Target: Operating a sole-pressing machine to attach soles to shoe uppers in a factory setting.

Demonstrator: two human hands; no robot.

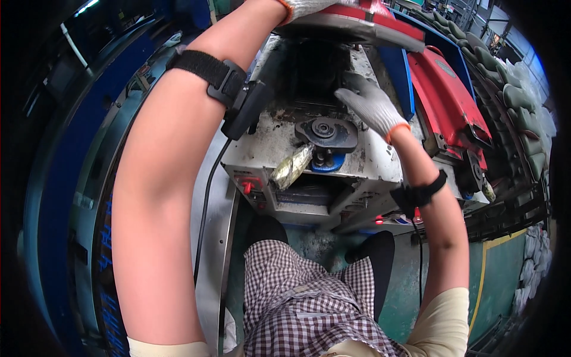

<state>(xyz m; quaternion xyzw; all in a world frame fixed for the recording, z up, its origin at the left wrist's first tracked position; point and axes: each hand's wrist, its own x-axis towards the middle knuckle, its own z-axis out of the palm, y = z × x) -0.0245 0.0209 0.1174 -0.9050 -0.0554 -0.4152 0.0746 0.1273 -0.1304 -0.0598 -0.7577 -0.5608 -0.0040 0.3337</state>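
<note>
At the top edge, my left hand (306, 8) in a white knit glove reaches to the raised red cover (380, 21) of a machine. Its fingers are mostly cut off by the frame, so I cannot see what they grip. My right hand (370, 102), also gloved, hovers over the dark opening (309, 71) under that cover. Its thumb and fingers are apart, dark at the tips and slightly blurred, with nothing seen in them. In front of the opening is a black metal clamp block (327, 132) with a tape-wrapped handle (292, 168) and a blue base (328, 163).
A second machine with a closed red cover (443, 95) stands at right. Beyond it are racks of grey-green padded pieces (520, 101). Red switches (248, 187) sit on the white machine's front. A metal table (214, 238) runs along my left, and a cable hangs from my left armband.
</note>
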